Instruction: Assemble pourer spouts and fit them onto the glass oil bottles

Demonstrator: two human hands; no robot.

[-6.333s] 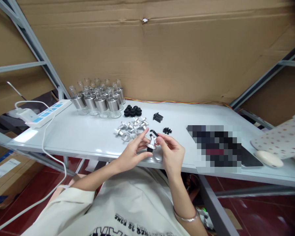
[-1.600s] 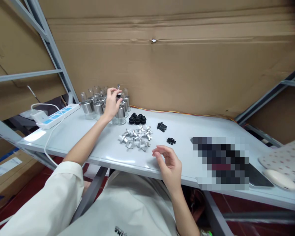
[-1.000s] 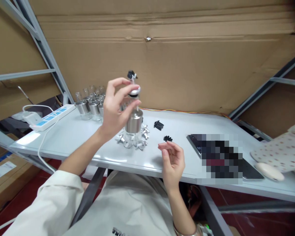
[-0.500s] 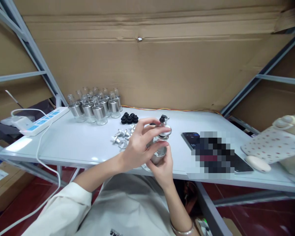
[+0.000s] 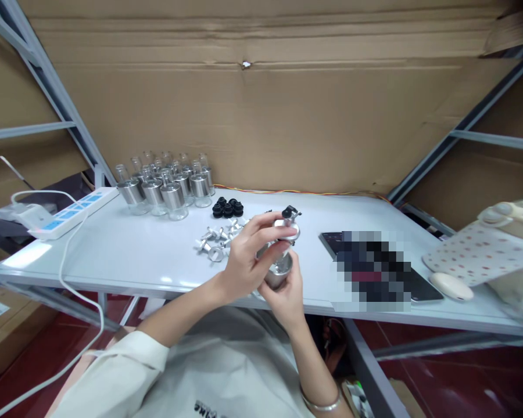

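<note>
My right hand is wrapped round the body of a glass bottle with a brushed-metal sleeve, near the table's front edge. Above it, my left hand pinches a silver pour spout with a small black part on top. The spout is over the bottle's neck; fingers hide the joint, so I cannot tell how far it sits in. Left of my left hand lie loose silver spout parts, and behind them a cluster of black stoppers.
Several more sleeved glass bottles stand at the back left. A white power strip with a cable lies at the left edge. To the right are a phone, partly blurred out, a cream oval object and a dotted bag.
The view has shifted slightly. My hands stay on the bottle and spout, and the bottle and spout have shifted a little left in view. Nothing has been let go.
</note>
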